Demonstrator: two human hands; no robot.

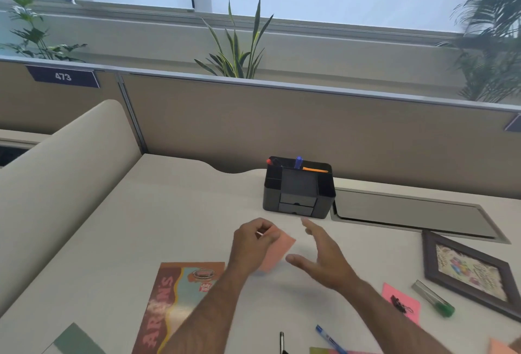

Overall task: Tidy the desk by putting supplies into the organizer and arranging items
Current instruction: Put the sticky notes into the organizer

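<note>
Now our left hand (255, 243) fingers pinch an orange sticky note (277, 252); right hand (318, 258) fingers spread; the organizer (298, 188) sits just beyond, far-right.

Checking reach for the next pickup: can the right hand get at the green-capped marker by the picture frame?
Probably yes. The right hand is open and empty, and the green-capped marker lies uncovered on the desk to its right, beside the picture frame. Nothing stands between them; the binder clip lies lower, off the path.
</note>
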